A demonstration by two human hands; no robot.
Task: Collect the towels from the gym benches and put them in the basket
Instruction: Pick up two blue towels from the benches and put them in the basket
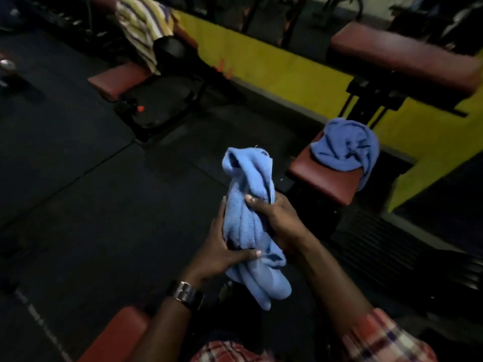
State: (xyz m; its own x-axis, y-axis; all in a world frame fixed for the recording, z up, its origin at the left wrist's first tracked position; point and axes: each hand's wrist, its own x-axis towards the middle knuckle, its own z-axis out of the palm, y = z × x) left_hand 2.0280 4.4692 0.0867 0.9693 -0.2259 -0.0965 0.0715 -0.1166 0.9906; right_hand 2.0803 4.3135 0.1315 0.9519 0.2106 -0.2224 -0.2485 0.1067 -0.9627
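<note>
Both hands, left hand (219,246) and right hand (274,215), are gripping a bunched blue towel (248,220). Another blue towel (345,145) is lying on a red bench (324,176).

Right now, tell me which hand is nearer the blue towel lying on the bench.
Right. The right hand grips the held towel below-left of the bench towel; the left hand grips that held towel lower, farther left.

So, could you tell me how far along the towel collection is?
Done: nothing shown; no basket is in view. In hand: left hand and right hand grip a blue towel. Left: a second blue towel on the red bench seat, a striped towel over the far bench.
</note>
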